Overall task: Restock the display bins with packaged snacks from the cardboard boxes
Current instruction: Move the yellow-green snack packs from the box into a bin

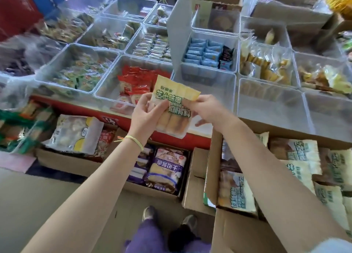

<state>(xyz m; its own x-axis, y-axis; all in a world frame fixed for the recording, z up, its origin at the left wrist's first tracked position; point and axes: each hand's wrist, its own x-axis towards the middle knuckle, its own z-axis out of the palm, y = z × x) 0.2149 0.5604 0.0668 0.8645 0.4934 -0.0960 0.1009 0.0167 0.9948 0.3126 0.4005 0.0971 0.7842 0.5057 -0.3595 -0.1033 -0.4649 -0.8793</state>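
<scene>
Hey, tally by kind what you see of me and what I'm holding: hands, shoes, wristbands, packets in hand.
Hands: 2, left hand and right hand
Shoes: 2
Wristband: 1, on the left wrist
Yellow packet: 1, gripped by both hands
Total: 6

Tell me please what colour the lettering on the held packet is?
Green, on the pale yellow packet; head view.

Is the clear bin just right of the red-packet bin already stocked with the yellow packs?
No: that clear bin looks empty, and both hands, left hand and right hand, hold a yellow pack.
</scene>
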